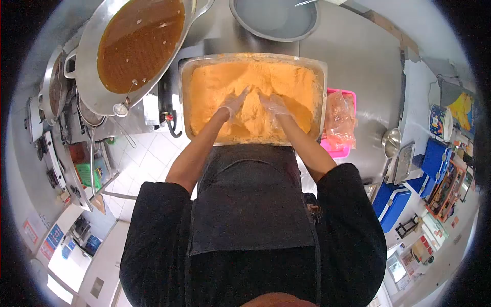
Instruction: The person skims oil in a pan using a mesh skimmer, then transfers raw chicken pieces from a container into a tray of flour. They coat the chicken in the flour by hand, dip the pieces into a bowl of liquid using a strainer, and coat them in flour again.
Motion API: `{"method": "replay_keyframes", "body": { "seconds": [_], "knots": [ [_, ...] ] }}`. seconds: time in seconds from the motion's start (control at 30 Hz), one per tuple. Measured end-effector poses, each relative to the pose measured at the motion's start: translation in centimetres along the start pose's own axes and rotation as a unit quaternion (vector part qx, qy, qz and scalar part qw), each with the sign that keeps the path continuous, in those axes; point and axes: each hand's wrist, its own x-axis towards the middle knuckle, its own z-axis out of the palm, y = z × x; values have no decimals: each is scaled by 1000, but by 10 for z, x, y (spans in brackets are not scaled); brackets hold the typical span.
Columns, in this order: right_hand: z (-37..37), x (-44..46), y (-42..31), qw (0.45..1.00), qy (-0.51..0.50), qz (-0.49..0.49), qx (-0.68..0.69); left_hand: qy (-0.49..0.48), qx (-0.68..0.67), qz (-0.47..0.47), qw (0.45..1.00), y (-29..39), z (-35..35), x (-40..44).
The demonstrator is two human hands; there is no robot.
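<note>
A rectangular metal tray (326,97) in front of my body holds a thick bed of orange powder (215,77), which looks like seasoned flour. Both hands wear clear plastic gloves and rest in this powder near the middle of the tray. My left hand (235,104) reaches in from the left with its fingers stretched out. Opposite it, my right hand (273,105) has its fingers extended too, dusted with powder. A ridge of powder (252,110) lies between the two hands. Whether anything is buried beneath it, I cannot tell.
A large wok (82,77) of brown oil stands at upper left, with a wire skimmer (120,109) at its rim. A metal bowl (276,38) of cloudy liquid sits behind the tray. At right are a pink basket (337,152) with a plastic bag (340,117) and a ladle (392,142).
</note>
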Motion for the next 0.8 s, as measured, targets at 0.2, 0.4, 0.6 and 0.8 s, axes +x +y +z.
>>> {"method": "replay_keyframes", "body": {
  "seconds": [0.2, 0.4, 0.6, 0.8],
  "knots": [
    [-12, -11, 28, 959, 28, -120, 255, -15, -168, 69, 983, 46, -49, -52],
    [-52, 6, 96, 995, -25, 25, 96, 31, 138, 50, 989, -29, -65, -61],
    [-43, -67, -7, 994, -37, 76, 76, -94, -54, -77, 991, 39, -45, -75],
    [-3, 8, 49, 975, -41, -189, 109, -55, -194, -43, 979, 112, -92, -116]
  ]
}}
